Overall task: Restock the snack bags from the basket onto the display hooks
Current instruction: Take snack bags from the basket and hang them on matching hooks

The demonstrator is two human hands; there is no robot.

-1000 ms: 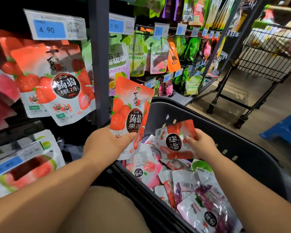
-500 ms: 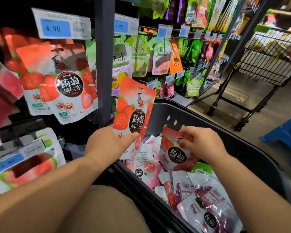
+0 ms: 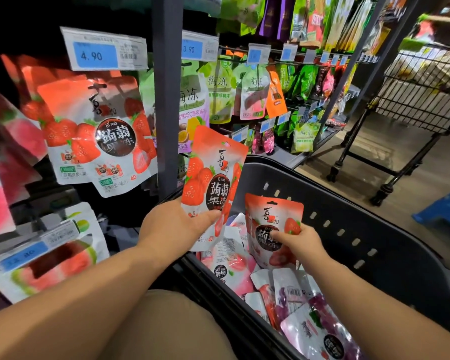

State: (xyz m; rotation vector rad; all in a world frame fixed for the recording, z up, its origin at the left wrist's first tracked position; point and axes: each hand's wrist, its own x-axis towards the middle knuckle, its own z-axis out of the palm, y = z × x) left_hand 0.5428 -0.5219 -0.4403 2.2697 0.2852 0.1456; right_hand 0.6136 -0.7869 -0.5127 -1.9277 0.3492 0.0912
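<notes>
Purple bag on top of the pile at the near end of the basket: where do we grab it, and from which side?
Probably pinch the purple bag by its exposed upper-left edge, coming down from above. It lies face up on top of the other bags with nothing over it, and the basket walls close off the sides.

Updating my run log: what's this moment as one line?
left hand: grips strawberry bag | right hand: grips second strawberry bag over basket | status: neither hung
</notes>
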